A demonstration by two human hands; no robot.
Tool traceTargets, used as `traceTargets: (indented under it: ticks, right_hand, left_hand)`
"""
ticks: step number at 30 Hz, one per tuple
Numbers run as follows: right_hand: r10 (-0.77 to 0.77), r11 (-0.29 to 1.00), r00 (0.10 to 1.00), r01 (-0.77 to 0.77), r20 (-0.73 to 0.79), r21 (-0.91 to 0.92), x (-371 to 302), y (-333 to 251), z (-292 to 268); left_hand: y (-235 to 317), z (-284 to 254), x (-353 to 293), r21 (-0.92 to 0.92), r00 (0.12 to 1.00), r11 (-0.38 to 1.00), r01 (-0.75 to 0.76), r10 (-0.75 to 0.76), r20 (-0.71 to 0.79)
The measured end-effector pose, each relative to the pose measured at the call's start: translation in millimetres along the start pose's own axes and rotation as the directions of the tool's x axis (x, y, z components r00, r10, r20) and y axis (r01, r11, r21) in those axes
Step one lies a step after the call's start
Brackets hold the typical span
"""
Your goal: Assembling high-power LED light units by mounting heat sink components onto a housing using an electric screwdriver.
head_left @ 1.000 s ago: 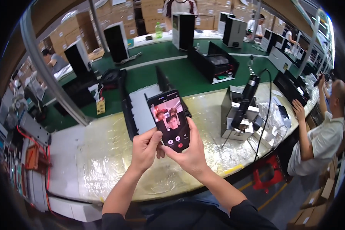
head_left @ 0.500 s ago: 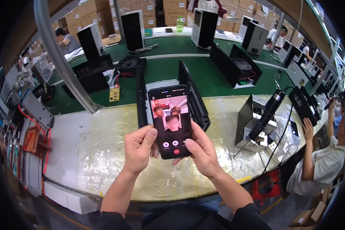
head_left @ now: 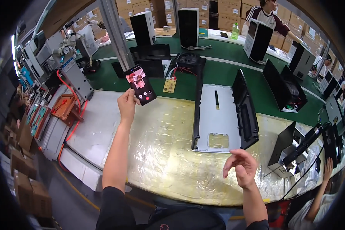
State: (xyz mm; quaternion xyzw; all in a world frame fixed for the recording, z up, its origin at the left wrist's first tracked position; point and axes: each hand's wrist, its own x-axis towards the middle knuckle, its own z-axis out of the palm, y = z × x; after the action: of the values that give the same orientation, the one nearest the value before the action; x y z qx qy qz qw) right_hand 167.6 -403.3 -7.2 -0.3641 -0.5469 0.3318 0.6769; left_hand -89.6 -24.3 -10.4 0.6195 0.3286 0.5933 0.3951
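My left hand (head_left: pixel 127 102) grips a black smartphone (head_left: pixel 141 85) by its lower left edge, out over the far part of the table. On its lit screen are a video call and a red round button. My right hand (head_left: pixel 241 167) holds nothing, its fingers loosely curled and apart. Just beyond it lies an open appliance housing (head_left: pixel 217 115), with a pale grey flat panel between two black side walls. The panel has a narrow slot and a squarish cutout near its front end.
A dark cylindrical tool (head_left: pixel 303 145) leans over a metal box (head_left: pixel 281 147) on the right. Beyond the film-covered table (head_left: pixel 161 153), a green conveyor (head_left: pixel 226 53) carries tall black-and-white units, a fan (head_left: pixel 188 58) and a yellow circuit board (head_left: pixel 170 85). A co-worker's arm (head_left: pixel 326 176) reaches in at right.
My right hand has let go of the smartphone and moved right. My left hand has carried the phone left and farther away. The view has turned left, uncovering the housing's panel.
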Motion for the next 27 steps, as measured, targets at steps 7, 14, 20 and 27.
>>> traceTargets:
  ticks: [7, 14, 20, 27]
  right_hand:
    - [-0.017, 0.999, 1.0, 0.017, 0.0, -0.03, -10, -5, -5]
    - [-0.075, 0.991, 0.996, 0.069, -0.04, -0.118, -12, -17, 9]
    - [-0.097, 0.978, 0.994, 0.085, -0.055, -0.188, -9, -18, 23]
    - [-0.194, 0.961, 0.975, 0.166, -0.109, -0.223, -13, -14, 20]
  left_hand:
    - [-43, -25, 8, 0.102, 1.0, 0.995, 0.003, -0.004, 0.004]
    - [-35, -27, 10, 0.078, 0.999, 0.997, -0.024, 0.021, 0.041]
    - [-37, -32, 6, 0.065, 0.997, 0.998, -0.015, 0.01, 0.073]
    - [-40, -34, 6, 0.079, 0.999, 0.997, 0.012, -0.016, 0.047]
